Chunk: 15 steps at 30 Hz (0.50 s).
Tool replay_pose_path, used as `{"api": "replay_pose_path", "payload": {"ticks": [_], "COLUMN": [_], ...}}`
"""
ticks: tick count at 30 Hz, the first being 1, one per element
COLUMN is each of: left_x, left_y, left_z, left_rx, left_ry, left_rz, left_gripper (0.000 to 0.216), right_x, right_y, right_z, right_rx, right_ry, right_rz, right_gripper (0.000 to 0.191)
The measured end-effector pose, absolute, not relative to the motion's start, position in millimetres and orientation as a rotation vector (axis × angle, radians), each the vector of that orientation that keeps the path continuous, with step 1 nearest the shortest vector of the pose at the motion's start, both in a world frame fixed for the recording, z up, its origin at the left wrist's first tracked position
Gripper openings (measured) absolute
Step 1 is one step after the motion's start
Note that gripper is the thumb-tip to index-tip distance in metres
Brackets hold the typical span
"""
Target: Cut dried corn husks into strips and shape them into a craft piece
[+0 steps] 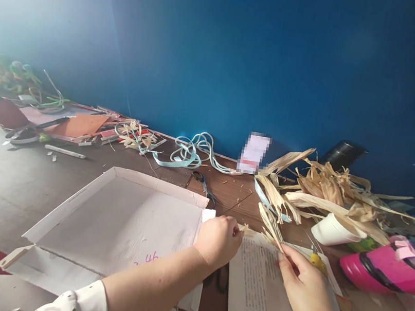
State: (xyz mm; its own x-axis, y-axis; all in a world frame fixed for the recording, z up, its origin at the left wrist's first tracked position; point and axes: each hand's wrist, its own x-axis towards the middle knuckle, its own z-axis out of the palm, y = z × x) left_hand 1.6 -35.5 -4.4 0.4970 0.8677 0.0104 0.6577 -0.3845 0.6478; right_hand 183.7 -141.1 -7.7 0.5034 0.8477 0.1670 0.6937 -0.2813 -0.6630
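Nearby, cup (336, 232) (right of husk bundle (271, 225))

On the tabletop (238, 194) over there, the box (115, 220) lies left of the paper sheet (253, 292), the left hand (219, 241) by its right edge. The right hand (302, 274) is above the sheet, a bunch of strips (272, 224) in its grip. Behind the box's far right corner lie the scissors (208, 191); farther back, by the wall (246, 52), the cord (217, 162). Rightward, husks (328, 184) lie heaped behind the cup (336, 231), with the container (373, 274) right of it.
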Motion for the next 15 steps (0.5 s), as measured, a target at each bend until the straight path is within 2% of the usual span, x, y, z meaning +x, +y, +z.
{"api": "replay_pose_path", "payload": {"ticks": [8,15], "left_x": [-0.5,5.2], "left_y": [-39.1,-43.1], "left_z": [-13.4,-13.6], "left_rx": [2.48,2.684], "left_ry": [0.876,0.814], "left_rz": [0.535,0.371], "left_gripper": [0.023,0.025], "right_x": [184.7,182.3], "right_y": [-140.7,-143.9], "right_z": [-9.5,-11.3], "right_rx": [-2.049,-2.062], "right_ry": [-1.349,-1.287], "right_rz": [0.367,0.455], "right_gripper": [0.025,0.031]}}
